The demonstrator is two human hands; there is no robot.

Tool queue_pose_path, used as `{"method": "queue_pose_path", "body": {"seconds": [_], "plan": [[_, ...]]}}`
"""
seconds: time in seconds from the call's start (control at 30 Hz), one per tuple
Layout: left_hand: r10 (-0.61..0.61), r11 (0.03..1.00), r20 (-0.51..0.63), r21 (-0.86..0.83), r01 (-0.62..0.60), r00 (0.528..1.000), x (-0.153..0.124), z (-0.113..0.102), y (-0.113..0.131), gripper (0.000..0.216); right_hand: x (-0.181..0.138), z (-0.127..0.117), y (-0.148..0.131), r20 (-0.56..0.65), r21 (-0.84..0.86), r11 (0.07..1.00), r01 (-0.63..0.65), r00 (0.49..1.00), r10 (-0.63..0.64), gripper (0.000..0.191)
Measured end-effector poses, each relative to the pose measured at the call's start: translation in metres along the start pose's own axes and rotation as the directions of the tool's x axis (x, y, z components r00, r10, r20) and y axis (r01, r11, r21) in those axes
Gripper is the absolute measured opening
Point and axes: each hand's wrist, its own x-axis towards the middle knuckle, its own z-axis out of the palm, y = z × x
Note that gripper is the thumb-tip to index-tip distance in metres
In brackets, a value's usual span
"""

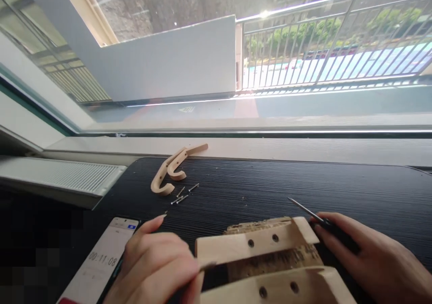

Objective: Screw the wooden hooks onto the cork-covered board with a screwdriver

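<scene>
My right hand [374, 259] is closed around the black handle of a screwdriver [307, 211], its thin metal shaft pointing up and left above the table. My left hand [158, 268] has its fingers curled at the left end of a pale wooden hook [232, 248]; the thumb side is partly hidden. That hook lies across a rough, bark-like wood block [270, 259], and dark screw heads or holes show in it. Nearer me, a second wooden hook [280, 288] crosses the same block and runs out of the bottom of the picture.
Two loose curved wooden hooks [168, 169] lie at the back left of the black table [270, 182]. Several screws [178, 199] are scattered beside them. A phone [104, 254] showing a timer lies by my left hand. Beyond the table are a window sill [303, 147] and glass.
</scene>
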Motion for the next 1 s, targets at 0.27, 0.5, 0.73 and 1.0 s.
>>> {"method": "queue_pose_path", "body": {"seconds": [0.27, 0.5, 0.73, 1.0], "plan": [[0.172, 0.983, 0.363, -0.120, -0.137, 0.916, 0.044, -0.002, 0.101, 0.018, -0.007, -0.025, -0.020, 0.032, -0.101, 0.988, 0.119, 0.993, -0.117, 0.027], [0.102, 0.992, 0.492, -0.115, -0.052, 0.865, 0.044, 0.023, 0.132, 0.023, -0.016, -0.039, -0.023, 0.024, -0.074, 0.985, 0.153, 0.988, -0.151, 0.023], [0.093, 0.995, 0.552, -0.031, -0.091, 0.829, 0.045, 0.028, 0.142, 0.020, -0.019, -0.040, -0.020, 0.010, -0.068, 0.983, 0.169, 0.986, -0.169, 0.022], [0.100, 0.994, 0.532, -0.019, -0.106, 0.841, 0.039, 0.035, 0.136, 0.019, -0.019, -0.039, -0.022, 0.017, -0.079, 0.983, 0.165, 0.986, -0.164, 0.022]]}}
